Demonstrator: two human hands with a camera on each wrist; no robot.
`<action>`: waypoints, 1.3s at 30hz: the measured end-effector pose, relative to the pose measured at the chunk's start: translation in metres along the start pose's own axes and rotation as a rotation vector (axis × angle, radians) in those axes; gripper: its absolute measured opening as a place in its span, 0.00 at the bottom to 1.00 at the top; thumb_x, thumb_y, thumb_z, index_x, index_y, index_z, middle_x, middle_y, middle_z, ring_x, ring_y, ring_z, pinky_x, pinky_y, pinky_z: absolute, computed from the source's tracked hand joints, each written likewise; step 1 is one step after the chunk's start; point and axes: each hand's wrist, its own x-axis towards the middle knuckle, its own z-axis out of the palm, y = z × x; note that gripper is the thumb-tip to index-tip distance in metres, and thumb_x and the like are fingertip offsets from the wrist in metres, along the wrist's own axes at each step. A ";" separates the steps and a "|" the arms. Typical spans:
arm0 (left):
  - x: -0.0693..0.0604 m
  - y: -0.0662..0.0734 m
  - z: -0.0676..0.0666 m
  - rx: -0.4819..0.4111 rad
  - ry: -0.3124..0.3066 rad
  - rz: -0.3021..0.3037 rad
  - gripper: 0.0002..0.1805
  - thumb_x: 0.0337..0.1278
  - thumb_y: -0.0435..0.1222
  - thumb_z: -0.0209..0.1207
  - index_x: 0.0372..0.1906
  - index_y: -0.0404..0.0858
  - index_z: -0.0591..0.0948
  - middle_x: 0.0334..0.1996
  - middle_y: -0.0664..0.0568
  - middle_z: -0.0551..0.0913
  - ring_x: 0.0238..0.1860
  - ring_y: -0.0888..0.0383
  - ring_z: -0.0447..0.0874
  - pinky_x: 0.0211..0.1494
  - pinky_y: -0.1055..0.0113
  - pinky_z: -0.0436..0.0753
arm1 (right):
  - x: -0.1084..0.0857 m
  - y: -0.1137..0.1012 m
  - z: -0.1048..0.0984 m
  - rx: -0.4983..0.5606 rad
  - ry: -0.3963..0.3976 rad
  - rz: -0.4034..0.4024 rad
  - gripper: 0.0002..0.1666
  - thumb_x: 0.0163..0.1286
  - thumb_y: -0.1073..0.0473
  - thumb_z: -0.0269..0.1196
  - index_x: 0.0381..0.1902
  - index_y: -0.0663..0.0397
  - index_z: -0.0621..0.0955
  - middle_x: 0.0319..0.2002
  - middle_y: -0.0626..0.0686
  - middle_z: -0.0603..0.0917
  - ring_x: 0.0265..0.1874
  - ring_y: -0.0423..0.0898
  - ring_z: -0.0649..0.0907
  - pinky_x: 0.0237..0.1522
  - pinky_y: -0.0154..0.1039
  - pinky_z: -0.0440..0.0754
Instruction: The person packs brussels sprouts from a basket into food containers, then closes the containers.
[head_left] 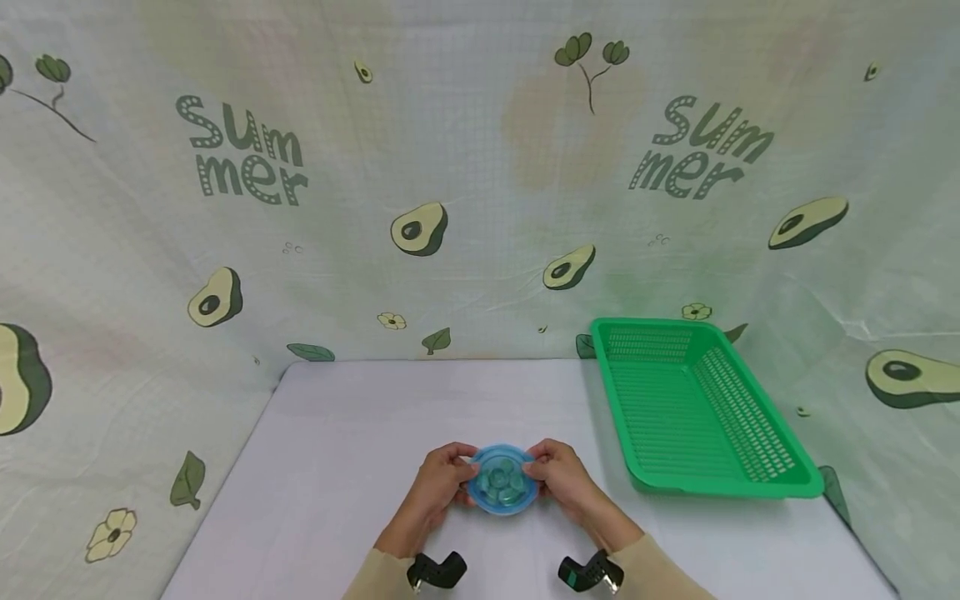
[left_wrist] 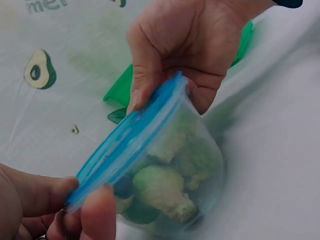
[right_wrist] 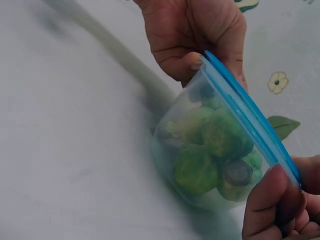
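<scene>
A clear plastic bowl (left_wrist: 205,145) with a blue lid (head_left: 501,450) is between my two hands, near the front of the table. Through its wall show several round green vegetables (right_wrist: 196,169) that look like Brussels sprouts. My left hand (head_left: 442,479) pinches the left rim, thumb on the lid and fingers beneath. On the opposite side, my right hand (head_left: 564,477) grips the rim the same way. Both wrist views show the bowl tilted, with the lid lying over its mouth; whether the lid is sealed all round I cannot tell.
A green plastic basket (head_left: 637,408) with slotted walls stands on the right of the white table (head_left: 360,425). Behind the table hangs a pale cloth (head_left: 480,150) printed with avocados, leaves and lettering.
</scene>
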 end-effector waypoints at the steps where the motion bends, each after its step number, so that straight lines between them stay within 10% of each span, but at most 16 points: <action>1: 0.000 0.000 0.000 0.002 0.002 -0.001 0.18 0.67 0.27 0.65 0.59 0.27 0.81 0.30 0.52 0.74 0.24 0.60 0.74 0.20 0.70 0.84 | 0.000 0.001 0.000 0.000 0.000 0.001 0.11 0.70 0.69 0.64 0.47 0.71 0.77 0.25 0.48 0.74 0.25 0.44 0.76 0.26 0.37 0.81; 15: -0.008 0.001 -0.009 -0.020 -0.109 0.009 0.31 0.63 0.23 0.64 0.71 0.28 0.75 0.39 0.51 0.73 0.32 0.58 0.77 0.33 0.67 0.89 | -0.010 0.001 -0.017 0.124 -0.160 0.006 0.32 0.69 0.72 0.67 0.69 0.74 0.71 0.38 0.50 0.75 0.33 0.43 0.80 0.34 0.38 0.90; 39: 0.014 0.003 -0.027 0.005 0.044 0.023 0.24 0.68 0.31 0.68 0.67 0.30 0.80 0.43 0.48 0.76 0.36 0.58 0.81 0.38 0.66 0.92 | 0.024 -0.001 0.004 0.182 -0.061 0.030 0.31 0.67 0.75 0.67 0.68 0.72 0.75 0.36 0.50 0.76 0.29 0.43 0.80 0.31 0.36 0.89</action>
